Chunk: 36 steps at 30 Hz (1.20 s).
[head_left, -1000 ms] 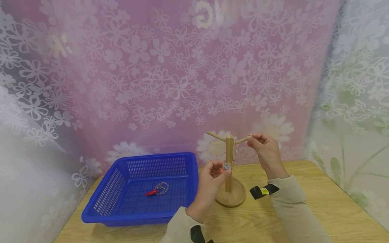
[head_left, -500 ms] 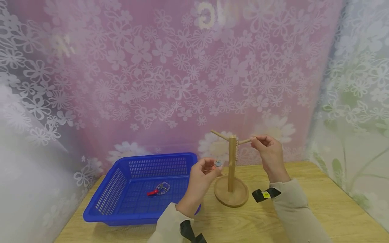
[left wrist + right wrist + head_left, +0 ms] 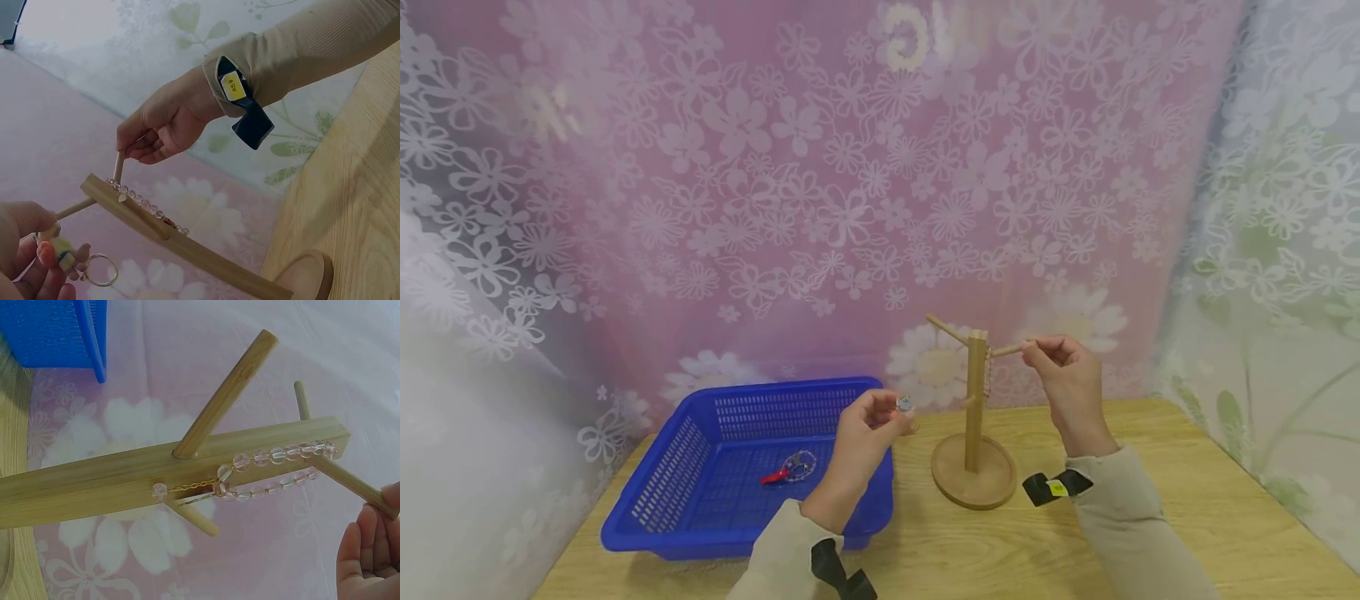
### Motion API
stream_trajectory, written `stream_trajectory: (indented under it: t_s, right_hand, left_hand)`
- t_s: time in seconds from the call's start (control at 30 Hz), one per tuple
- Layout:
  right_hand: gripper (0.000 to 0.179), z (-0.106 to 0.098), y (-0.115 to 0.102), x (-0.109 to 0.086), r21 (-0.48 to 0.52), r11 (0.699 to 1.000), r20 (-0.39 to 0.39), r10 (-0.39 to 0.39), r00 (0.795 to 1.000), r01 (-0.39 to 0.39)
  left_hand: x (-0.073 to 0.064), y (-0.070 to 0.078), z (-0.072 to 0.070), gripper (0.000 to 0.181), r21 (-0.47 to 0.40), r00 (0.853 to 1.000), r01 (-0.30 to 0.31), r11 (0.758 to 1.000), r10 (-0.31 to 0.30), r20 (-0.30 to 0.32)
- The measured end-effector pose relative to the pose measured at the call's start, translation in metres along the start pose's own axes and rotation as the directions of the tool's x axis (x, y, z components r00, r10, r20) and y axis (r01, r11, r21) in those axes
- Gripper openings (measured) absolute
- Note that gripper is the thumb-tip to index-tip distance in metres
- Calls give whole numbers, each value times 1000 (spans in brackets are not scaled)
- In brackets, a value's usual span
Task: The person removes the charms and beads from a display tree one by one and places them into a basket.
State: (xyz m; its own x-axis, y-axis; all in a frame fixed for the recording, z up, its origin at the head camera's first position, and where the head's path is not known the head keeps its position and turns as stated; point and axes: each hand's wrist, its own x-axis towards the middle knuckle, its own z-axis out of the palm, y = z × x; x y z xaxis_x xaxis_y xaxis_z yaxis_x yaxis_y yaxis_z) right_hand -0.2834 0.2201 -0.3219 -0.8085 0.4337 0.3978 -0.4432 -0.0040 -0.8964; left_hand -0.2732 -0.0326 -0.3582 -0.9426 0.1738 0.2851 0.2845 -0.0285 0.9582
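A keychain (image 3: 62, 253) with a small colourful figure and a metal ring is pinched in my left hand (image 3: 861, 437), beside the basket's right rim. My right hand (image 3: 1066, 379) pinches the tip of the right upper peg (image 3: 356, 481) on a wooden stand (image 3: 976, 400). From that peg hangs a bracelet (image 3: 278, 455) of clear pinkish beads, its fine gold chain dangling along the post. The stand is upright on its round base (image 3: 951, 479). More pegs jut from the post, and these hold nothing.
A blue plastic basket (image 3: 700, 540) stands at the left of the wooden table (image 3: 970, 550). Inside it lies a red item (image 3: 773, 476) with a beaded loop (image 3: 800, 466). Flower-printed curtains (image 3: 820, 208) close off the back and both sides.
My left hand has moved left, away from the stand toward the basket, carrying the keychain. The stand has shifted slightly right, with my right hand still at its peg tip.
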Motion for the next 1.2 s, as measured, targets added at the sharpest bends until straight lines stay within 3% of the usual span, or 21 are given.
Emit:
stream_trajectory:
  t_s: [0.27,0.53,1.0,1.2]
  right_hand:
    - [8,-1,-4,-4,-72,997,-27,-12,1000,10]
    - [9,-1,-6,-12,-74,997,-27,-38,999,36]
    - [7,2,-7,-21,-110,991,-6,-82,997,80]
    - [8,2,-9,-24,-108,991,11,-79,997,80]
  left_hand:
    - [0,-3,-23,25,41,999,13,999,-12,-33]
    - [-1,-5,-43,26,50,999,27,998,-25,-36]
    - [10,-6,-66,24,90,994,70,993,-61,-95]
    - [12,-10,-74,29,112,985,141,984,-128,-116]
